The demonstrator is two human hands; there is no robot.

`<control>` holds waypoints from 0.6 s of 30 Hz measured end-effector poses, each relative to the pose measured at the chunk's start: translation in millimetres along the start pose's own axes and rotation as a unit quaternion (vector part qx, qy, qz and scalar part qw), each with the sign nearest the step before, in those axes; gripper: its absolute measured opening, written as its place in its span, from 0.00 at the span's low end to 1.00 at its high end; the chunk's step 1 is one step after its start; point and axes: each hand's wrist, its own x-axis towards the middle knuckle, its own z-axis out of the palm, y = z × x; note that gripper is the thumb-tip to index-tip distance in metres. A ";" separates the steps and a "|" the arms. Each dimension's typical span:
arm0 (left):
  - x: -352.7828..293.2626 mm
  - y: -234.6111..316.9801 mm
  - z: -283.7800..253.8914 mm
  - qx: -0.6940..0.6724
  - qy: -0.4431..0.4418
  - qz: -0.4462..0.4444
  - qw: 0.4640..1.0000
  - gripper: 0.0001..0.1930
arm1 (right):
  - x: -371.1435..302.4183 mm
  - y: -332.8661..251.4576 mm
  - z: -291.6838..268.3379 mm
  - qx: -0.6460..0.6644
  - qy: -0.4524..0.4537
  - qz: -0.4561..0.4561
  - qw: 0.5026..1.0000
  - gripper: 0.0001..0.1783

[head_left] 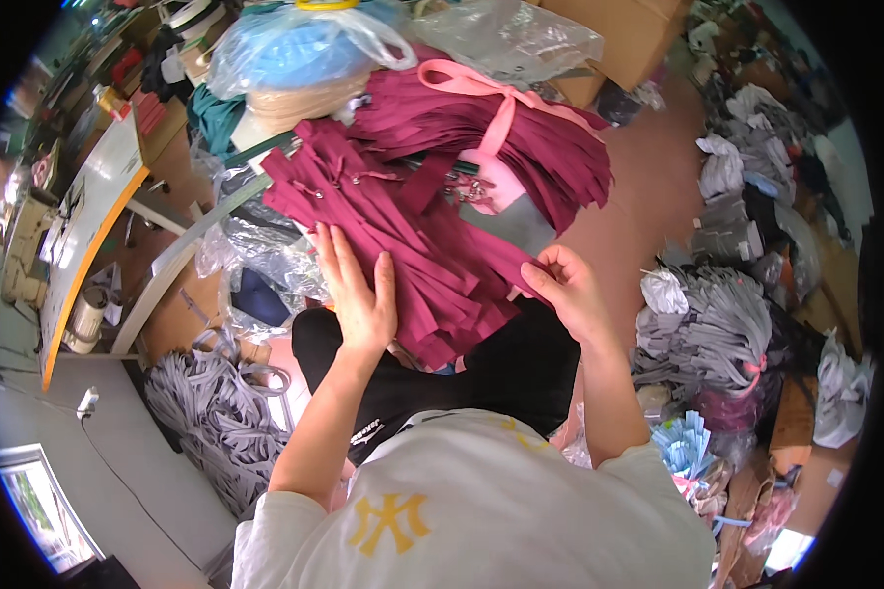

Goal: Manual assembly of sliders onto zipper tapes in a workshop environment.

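A loose pile of maroon fabric strips lies in front of me, its near end hanging over my lap. My left hand rests flat on the left side of this pile, fingers stretched out. Between the thumb and fingers of my right hand is the end of one maroon fabric strip, drawn out to the right of the pile. Small metal-looking pieces show on the strips near the top left. Behind lies a larger maroon bundle, tied with a pink band.
Clear plastic bags and a cardboard box stand at the back. Grey strip bundles lie on the floor at left and right. A white table with an orange edge stands on the left.
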 end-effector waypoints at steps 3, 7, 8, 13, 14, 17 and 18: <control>0.4 -1.3 1.9 0.006 0.007 0.015 1.000 0.37 | -11.4 -23.3 -5.5 0.087 -0.021 0.023 0.996 0.11; 1.1 -2.2 3.1 0.002 0.014 0.017 1.000 0.37 | -25.4 -54.9 -29.6 0.113 -0.029 -0.033 0.993 0.10; 1.4 -2.4 2.8 0.003 0.016 0.018 1.000 0.37 | -28.1 -63.0 -32.7 0.145 -0.031 -0.075 0.986 0.09; 1.4 0.6 3.2 -0.002 0.034 0.011 0.999 0.37 | -19.7 -114.0 -24.1 0.189 -0.141 -0.170 0.957 0.12; 1.3 0.0 3.8 0.000 0.042 0.015 0.999 0.37 | -13.0 -126.4 -12.5 0.172 -0.152 -0.165 0.959 0.11; 0.4 -2.9 7.4 0.018 0.061 0.028 0.998 0.37 | 9.0 -167.7 44.8 0.147 -0.195 -0.219 0.945 0.09; -0.5 -3.1 6.9 0.012 0.068 0.025 0.997 0.37 | 17.6 -178.1 59.8 0.154 -0.195 -0.227 0.942 0.10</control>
